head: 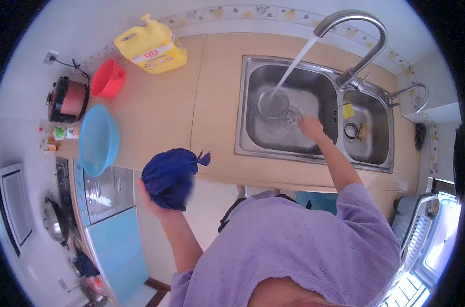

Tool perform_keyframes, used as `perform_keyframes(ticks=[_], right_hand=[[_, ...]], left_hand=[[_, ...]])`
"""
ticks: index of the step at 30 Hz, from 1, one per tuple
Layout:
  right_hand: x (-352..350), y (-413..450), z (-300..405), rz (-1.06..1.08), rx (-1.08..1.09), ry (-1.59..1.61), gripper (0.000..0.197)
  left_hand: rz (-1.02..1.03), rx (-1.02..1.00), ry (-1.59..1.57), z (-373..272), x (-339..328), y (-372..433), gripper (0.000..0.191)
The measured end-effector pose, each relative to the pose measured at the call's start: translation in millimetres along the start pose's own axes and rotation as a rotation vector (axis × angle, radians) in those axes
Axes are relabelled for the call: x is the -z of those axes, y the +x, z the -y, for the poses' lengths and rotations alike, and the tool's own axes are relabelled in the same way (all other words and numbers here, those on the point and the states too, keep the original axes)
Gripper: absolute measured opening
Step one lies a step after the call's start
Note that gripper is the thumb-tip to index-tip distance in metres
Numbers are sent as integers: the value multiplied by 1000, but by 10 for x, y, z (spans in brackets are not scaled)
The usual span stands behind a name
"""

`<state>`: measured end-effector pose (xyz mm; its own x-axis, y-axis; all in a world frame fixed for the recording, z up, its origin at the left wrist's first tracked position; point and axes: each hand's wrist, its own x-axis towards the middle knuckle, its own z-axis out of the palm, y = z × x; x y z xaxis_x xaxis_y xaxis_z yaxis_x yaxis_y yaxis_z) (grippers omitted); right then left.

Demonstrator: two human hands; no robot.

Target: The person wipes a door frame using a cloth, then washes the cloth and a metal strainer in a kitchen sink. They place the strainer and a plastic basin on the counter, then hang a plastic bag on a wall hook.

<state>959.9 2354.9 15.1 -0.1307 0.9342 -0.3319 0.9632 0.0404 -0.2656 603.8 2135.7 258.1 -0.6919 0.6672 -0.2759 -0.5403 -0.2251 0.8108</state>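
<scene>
My left hand (pixel 155 205) supports a dark blue cloth bundle (pixel 165 172) from below and its left side, near the counter's front edge. A knotted end sticks out of the cloth at its right. Part of the bundle is blurred, and I cannot tell what is inside. Over the large basin of the steel sink (pixel 294 149), my right hand (pixel 312 127) grips the handle of a round mesh strainer (pixel 274 104). Water (pixel 296 63) runs from the tall curved faucet (pixel 376 28) down onto the strainer.
The small basin holds a yellow sponge (pixel 348 110) and food scraps (pixel 364 131) by its drain. Along the counter's left side stand a yellow detergent jug (pixel 159 50), a red plastic basket (pixel 109 78), a rice cooker (pixel 69 100) and a blue colander (pixel 98 142) at the edge.
</scene>
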Motion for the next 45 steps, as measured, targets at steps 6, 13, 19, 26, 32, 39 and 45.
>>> perform_keyframes(ticks=[6, 13, 19, 26, 32, 39, 45], right_hand=[[19, -36, 19, 47, 38, -48, 29], [112, -13, 79, -9, 49, -14, 28], [78, -8, 81, 22, 5, -19, 27], [252, -61, 2, 41, 109, -43, 29], [818, -386, -67, 273, 1, 600, 22], [603, -292, -205, 368, -1, 929, 18], [5, 253, -328, 479, -115, 708, 14]], left_hand=[[79, -6, -39, -113, -104, -111, 53], [133, 23, -70, -140, -38, -116, 52], [184, 6, -78, -64, -40, -61, 55], [82, 28, -74, -28, -106, -64, 60], [-3, 36, -58, -106, -173, -148, 53], [73, 56, -86, -67, -20, -61, 55], [39, 34, -71, -8, 17, -38, 56]])
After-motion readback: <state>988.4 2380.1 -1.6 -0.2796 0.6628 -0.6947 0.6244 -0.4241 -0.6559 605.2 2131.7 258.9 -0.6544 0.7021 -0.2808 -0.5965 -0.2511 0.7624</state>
